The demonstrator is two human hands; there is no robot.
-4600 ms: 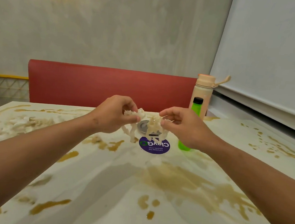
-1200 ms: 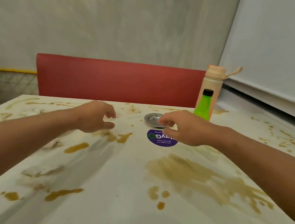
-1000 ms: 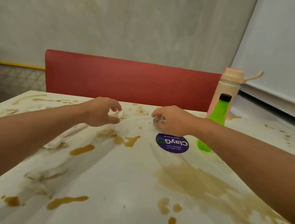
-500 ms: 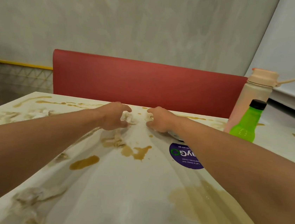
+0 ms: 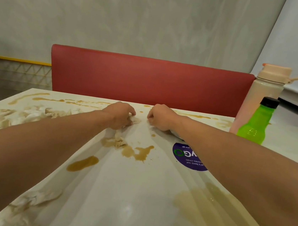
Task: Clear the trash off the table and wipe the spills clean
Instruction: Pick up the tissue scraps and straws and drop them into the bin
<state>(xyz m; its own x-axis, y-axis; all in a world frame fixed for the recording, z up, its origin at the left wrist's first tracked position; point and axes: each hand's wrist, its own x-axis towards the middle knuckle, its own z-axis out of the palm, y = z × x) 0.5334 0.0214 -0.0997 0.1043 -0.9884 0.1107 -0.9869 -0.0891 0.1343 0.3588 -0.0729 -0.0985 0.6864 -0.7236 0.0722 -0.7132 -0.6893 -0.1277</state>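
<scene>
Left hand (image 5: 121,115) fingers gripped a soggy white tissue wad (image 5: 134,119); right hand (image 5: 159,117) clenched, contents hidden. Green plastic bottle (image 5: 254,123) and cream flask (image 5: 261,96) stood right, on the brown-stained white desk (image 5: 135,195).

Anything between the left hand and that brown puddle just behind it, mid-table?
Only a soggy tissue clump, lying between the left hand and the brown puddle, at the puddle's left edge. The hand already grips a tissue wad. Nothing else visible blocks the path.

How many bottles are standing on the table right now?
2. The beige flask stands at the far right, by the red seat back; the green bottle stands just in front of it. Nothing suggests another hidden one.
</scene>
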